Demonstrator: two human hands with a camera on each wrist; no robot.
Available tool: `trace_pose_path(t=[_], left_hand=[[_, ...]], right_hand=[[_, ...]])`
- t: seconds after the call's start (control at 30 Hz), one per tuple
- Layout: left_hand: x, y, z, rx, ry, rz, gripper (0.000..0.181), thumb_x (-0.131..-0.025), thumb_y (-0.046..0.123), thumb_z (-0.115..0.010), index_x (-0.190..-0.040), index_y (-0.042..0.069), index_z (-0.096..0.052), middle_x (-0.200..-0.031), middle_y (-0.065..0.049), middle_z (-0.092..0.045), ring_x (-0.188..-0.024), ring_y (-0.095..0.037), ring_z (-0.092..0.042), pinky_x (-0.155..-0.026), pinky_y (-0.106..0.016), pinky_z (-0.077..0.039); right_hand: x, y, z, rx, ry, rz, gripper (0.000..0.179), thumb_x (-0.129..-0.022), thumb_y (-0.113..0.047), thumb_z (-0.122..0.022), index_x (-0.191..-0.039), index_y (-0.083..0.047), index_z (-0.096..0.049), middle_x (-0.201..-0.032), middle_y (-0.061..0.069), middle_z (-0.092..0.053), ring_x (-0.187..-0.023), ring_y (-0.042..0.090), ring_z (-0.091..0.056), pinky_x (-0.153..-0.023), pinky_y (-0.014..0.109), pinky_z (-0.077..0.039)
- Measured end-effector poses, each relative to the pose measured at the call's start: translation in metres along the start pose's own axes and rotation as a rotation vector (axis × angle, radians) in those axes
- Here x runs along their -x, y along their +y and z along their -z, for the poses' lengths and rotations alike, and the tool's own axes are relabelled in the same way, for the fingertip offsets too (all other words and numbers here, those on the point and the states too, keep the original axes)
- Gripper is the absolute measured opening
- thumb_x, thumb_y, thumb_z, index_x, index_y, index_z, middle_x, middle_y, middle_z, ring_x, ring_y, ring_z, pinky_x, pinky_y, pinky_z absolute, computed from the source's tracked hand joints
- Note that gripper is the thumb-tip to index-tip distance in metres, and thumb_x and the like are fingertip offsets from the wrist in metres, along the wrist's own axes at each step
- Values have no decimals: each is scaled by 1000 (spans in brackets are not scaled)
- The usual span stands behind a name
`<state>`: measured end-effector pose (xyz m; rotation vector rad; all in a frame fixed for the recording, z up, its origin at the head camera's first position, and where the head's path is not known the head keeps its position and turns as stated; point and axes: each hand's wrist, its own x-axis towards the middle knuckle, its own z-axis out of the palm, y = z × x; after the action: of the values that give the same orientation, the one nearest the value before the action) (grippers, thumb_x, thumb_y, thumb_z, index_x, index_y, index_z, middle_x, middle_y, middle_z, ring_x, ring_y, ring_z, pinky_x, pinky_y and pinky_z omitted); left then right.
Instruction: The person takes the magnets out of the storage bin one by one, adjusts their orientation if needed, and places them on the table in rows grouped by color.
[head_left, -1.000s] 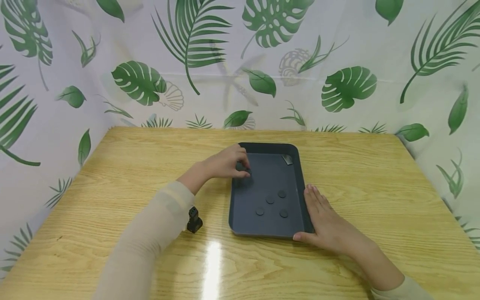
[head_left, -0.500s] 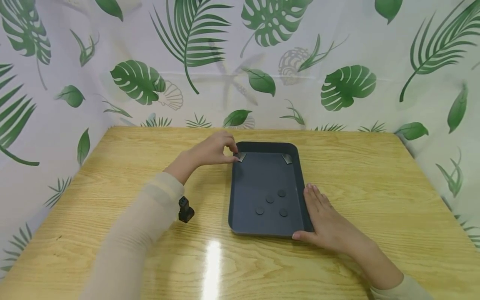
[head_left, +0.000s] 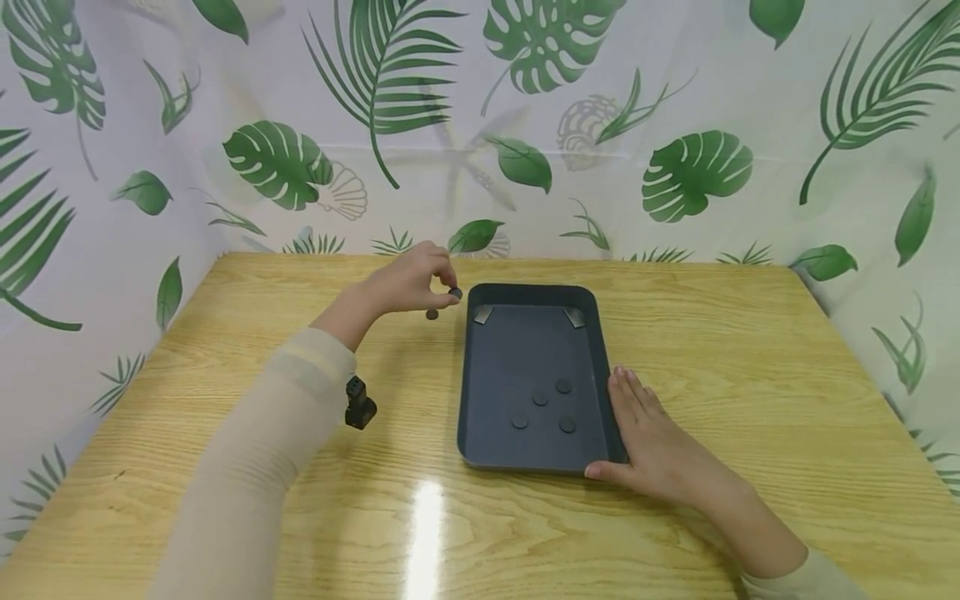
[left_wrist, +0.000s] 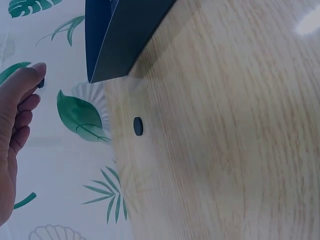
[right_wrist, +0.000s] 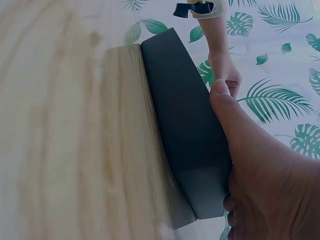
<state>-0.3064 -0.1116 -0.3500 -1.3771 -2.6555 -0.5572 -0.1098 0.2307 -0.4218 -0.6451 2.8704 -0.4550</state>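
Observation:
My left hand pinches a small dark round disc between thumb and fingers, above the table just left of the tray's far left corner. In the left wrist view, that disc is mostly covered by the fingertips. A second dark disc lies flat on the table below the hand. The dark grey rectangular tray holds several similar discs in its near half. My right hand rests against the tray's right side, its fingers straight, its thumb at the near right corner.
Two small metallic pieces sit in the tray's far corners. A black device shows by the left sleeve. The wooden table meets a leaf-patterned cloth at its back edge.
My left hand has moved from inside the tray, leftward and back over its rim. A disc now shows in its fingers and another on the table. The right hand stays put.

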Motion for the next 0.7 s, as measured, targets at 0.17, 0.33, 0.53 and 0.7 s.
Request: trace_pose_path(t=[0.17,0.33,0.53,0.7], left_hand=[[4,-4,7,16,-7,62,16,-84,18,-72,-88,3,-69,-89,-11,-60,-88,-28,-52,-82,-39,-42],[10,-9,12,13,-12,110,16,-84,17,-71,-88,2,-69,-88,-12,-60,-86,-26,-52,-83,-41,-42],[17,-15,14,-1,-29,186,17,-85,18,-71,-89,1,-69,-91,-13,-60,-87,-26,-51,-87,-42,-43],[21,-18,14,-3,-45,233,19,-86,19,-70,-92,1,-69,-92,-13,-59,-90,-29,-51,-82,-40,-43]], right_hand=[[0,1,0,-4,-2,-3,109,-85,-61,-57,-148,7,1,-155,26,5,-144,38,6,-116,43,2],[0,1,0,-10,0,-4,109,-85,-60,-57,-148,7,1,-155,26,5,-144,38,6,-116,43,2],[0,1,-1,4,3,-3,109,-85,-61,-57,-148,7,1,-155,26,5,-144,39,5,-116,42,3],[0,1,0,-7,-3,-3,109,-85,-60,-57,-148,7,1,-155,26,5,-144,39,6,-116,42,4]])
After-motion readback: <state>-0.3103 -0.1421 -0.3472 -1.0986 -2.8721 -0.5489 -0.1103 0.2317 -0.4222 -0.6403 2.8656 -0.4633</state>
